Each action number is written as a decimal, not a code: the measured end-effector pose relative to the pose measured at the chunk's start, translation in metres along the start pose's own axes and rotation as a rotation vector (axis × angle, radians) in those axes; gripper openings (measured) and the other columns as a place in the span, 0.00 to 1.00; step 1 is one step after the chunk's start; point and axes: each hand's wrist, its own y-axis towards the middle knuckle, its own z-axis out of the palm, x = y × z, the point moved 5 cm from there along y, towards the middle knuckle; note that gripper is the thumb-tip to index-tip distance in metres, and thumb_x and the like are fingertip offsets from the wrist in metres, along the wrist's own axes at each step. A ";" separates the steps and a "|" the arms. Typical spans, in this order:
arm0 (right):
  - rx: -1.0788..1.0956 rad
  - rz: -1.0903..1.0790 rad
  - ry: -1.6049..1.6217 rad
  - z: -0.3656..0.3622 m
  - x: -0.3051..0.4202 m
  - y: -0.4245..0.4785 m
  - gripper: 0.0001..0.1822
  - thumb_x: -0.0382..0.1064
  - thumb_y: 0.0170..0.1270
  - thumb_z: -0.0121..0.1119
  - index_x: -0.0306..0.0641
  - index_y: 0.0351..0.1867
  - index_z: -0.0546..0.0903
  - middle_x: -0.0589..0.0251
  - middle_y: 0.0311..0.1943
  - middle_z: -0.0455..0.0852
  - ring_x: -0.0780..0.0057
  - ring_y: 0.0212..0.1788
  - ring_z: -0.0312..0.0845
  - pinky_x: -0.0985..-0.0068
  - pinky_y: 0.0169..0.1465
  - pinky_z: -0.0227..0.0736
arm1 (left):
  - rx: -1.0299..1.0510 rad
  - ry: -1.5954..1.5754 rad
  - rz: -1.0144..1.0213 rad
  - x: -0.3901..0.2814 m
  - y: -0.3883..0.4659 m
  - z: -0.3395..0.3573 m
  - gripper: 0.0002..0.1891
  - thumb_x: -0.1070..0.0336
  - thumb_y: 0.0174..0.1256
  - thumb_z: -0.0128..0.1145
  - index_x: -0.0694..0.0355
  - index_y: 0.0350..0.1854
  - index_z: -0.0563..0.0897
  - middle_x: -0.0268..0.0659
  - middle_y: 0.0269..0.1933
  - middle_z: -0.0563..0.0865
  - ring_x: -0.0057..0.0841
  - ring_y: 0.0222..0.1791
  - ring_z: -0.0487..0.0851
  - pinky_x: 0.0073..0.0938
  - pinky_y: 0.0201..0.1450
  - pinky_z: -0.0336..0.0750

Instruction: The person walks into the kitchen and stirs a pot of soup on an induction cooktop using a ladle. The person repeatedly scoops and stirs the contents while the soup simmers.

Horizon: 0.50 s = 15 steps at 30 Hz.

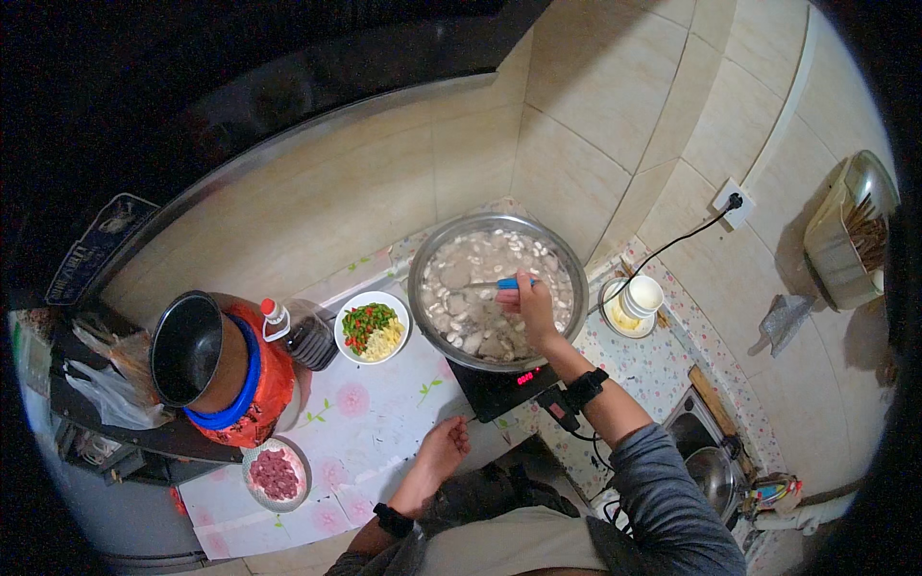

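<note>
Over a wide metal pot (497, 367), my right hand (531, 306) grips the blue handle (513, 284) of a utensil whose grey end reaches left over the food; its tip is hard to make out. Pale pieces and white beans lie in cloudy liquid in the pot. The pot stands on a black electric cooktop (497, 396) with a lit red display. Near the counter's front edge, my left hand (446, 443) has its fingers curled and holds nothing visible. A white plate (398, 353) of chopped green and red peppers and minced pale pieces sits left of the pot.
On the left are a dark sauce bottle (310, 345), a black inner pot (191, 353) above a red-covered container, and a bowl (299, 497) of cut raw meat. On the right, stacked white cups (641, 295) stand near a power cord, with a sink (691, 417) beyond.
</note>
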 end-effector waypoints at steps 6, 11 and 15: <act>0.014 -0.006 0.019 -0.014 0.004 -0.007 0.22 0.52 0.59 0.42 0.32 0.39 0.69 0.56 0.24 0.78 0.74 0.23 0.76 0.81 0.25 0.71 | 0.000 0.030 0.005 0.000 -0.001 0.004 0.06 0.63 0.57 0.48 0.60 0.30 0.75 0.28 0.24 0.73 0.18 0.24 0.69 0.19 0.28 0.65; 0.021 -0.009 0.119 -0.038 0.007 -0.019 0.20 0.51 0.60 0.42 0.34 0.39 0.68 0.56 0.27 0.78 0.71 0.26 0.77 0.79 0.27 0.72 | -0.021 0.066 -0.021 0.003 -0.003 0.009 0.06 0.64 0.57 0.47 0.59 0.30 0.74 0.28 0.24 0.73 0.18 0.24 0.69 0.19 0.29 0.64; 0.010 -0.022 0.073 -0.072 0.013 -0.033 0.19 0.52 0.61 0.40 0.36 0.39 0.68 0.57 0.31 0.79 0.71 0.29 0.78 0.79 0.29 0.72 | -0.010 0.115 -0.035 0.006 -0.002 0.014 0.05 0.64 0.57 0.47 0.59 0.30 0.74 0.28 0.24 0.73 0.18 0.24 0.69 0.19 0.29 0.64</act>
